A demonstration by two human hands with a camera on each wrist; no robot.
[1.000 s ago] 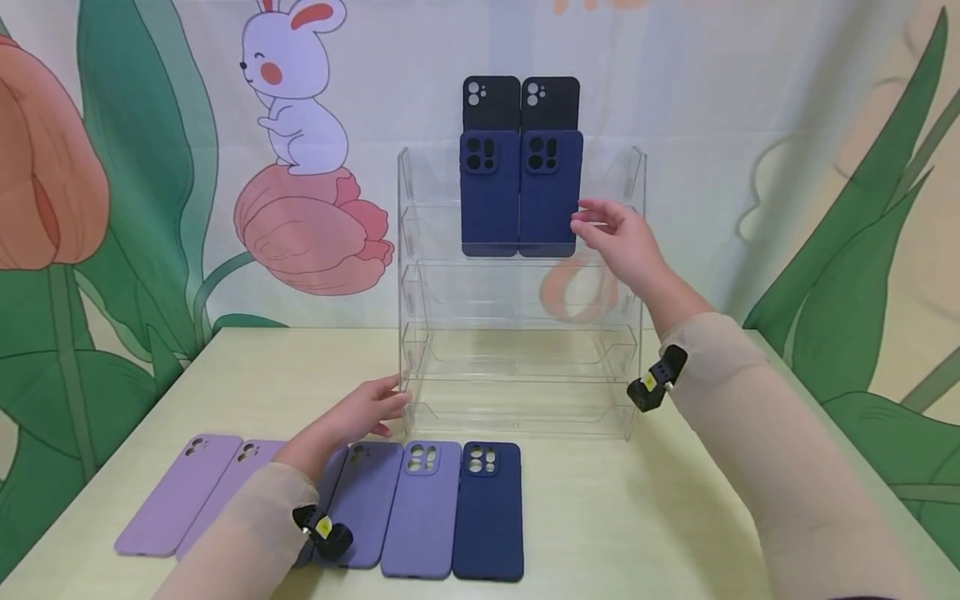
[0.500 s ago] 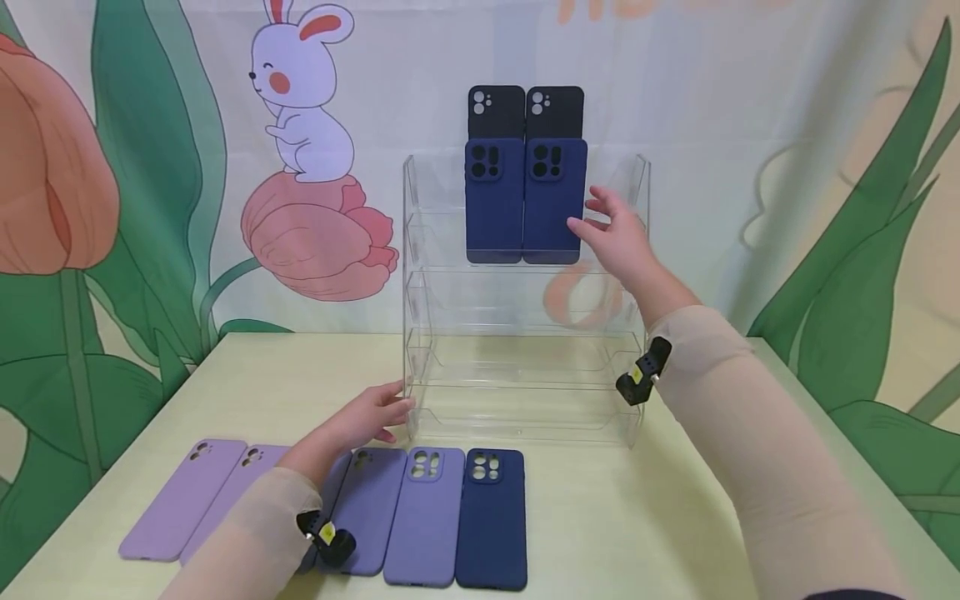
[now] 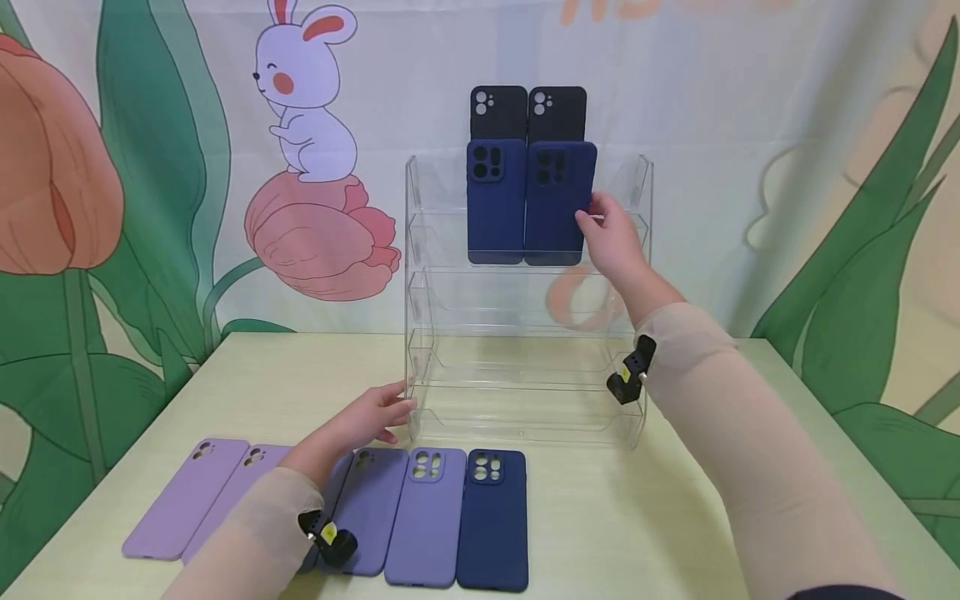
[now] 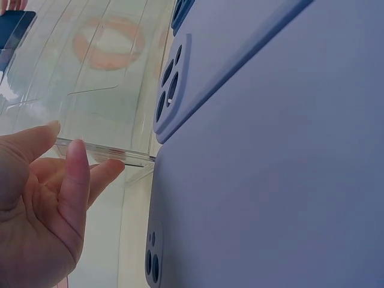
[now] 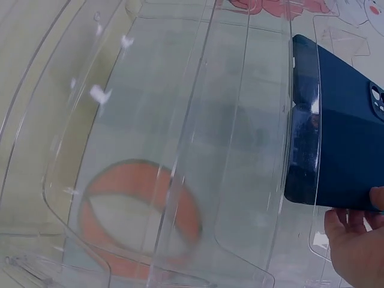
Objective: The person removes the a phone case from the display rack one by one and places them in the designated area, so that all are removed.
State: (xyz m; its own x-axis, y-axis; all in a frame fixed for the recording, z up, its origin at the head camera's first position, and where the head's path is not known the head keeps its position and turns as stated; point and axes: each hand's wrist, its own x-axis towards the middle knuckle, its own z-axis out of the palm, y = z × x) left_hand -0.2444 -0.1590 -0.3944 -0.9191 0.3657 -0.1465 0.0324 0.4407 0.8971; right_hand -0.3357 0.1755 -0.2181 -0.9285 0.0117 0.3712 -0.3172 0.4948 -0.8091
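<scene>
A clear tiered display rack [image 3: 525, 402] stands on the table. In its top tier stand two navy phone cases, with two black phone cases [image 3: 557, 114] behind them. My right hand [image 3: 613, 240] pinches the right edge of the right navy phone case [image 3: 558, 204], which tilts slightly to the right of the left navy case [image 3: 495, 212]. In the right wrist view, the thumb lies over the case [image 5: 348, 138] and the fingers are under its edge. My left hand [image 3: 367, 417] holds the rack's lower left side panel [image 4: 108, 151] between thumb and fingers.
A row of phone cases lies flat in front of the rack: light purple [image 3: 183, 500] on the left, bluish purple [image 3: 426, 525] in the middle, navy [image 3: 492, 525] on the right. My left forearm covers part of the row. A printed curtain [image 3: 712, 108] hangs behind.
My right hand has closed onto the right navy case's edge, and that case's top has shifted slightly right, out of line with its neighbour. The left hand keeps its place on the rack.
</scene>
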